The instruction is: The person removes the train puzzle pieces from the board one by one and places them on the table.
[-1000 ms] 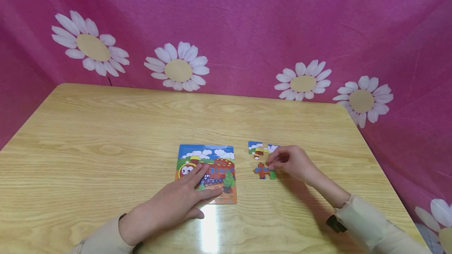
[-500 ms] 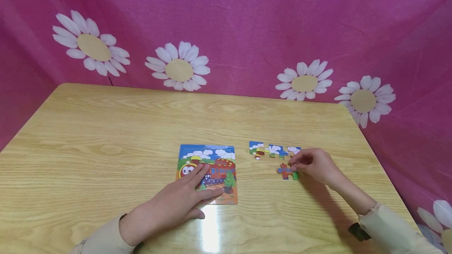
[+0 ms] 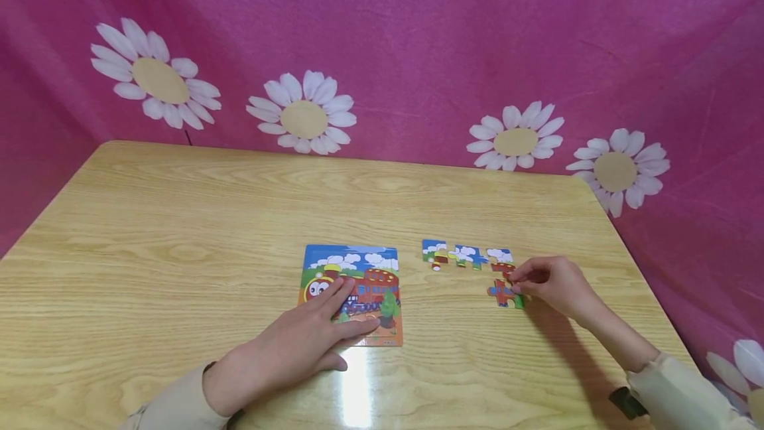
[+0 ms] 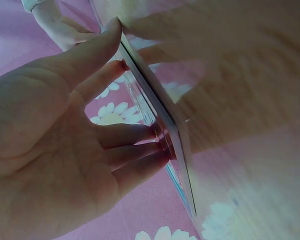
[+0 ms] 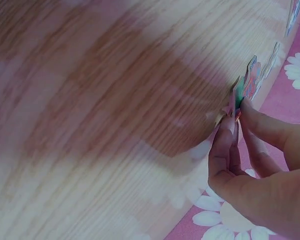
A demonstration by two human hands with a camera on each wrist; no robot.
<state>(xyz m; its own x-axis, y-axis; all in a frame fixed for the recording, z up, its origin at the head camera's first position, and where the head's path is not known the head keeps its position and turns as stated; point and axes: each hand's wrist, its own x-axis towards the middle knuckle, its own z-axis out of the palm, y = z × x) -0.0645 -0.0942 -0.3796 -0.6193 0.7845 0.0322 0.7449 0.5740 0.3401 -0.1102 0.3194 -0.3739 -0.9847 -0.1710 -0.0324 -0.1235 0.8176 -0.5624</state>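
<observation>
My left hand (image 3: 295,337) rests with spread, straight fingers on a square train jigsaw puzzle (image 3: 379,261) lying flat on the table. In the left wrist view its fingertips (image 4: 157,145) press on the puzzle's face. Out to the right, my right hand (image 3: 555,287) pinches a red jigsaw piece (image 3: 501,292) with a green corner between thumb and fingers. The right wrist view shows this piece's green part (image 5: 239,95) at the fingertips. Just behind it lies a sky-and-red-roof piece (image 3: 499,255), its lower part close to the held piece.
Two more loose sky pieces lie in a row to the left of it: one with a cloud and yellow trim (image 3: 434,251), and a blue one (image 3: 468,255). The wooden table (image 3: 209,217) meets a pink flowered cloth (image 3: 406,52) at the back.
My right hand has moved rightward with the red-and-green piece. The blue sky piece and the sky-and-roof piece, hidden or partly covered before, now show. The left hand stays on the puzzle.
</observation>
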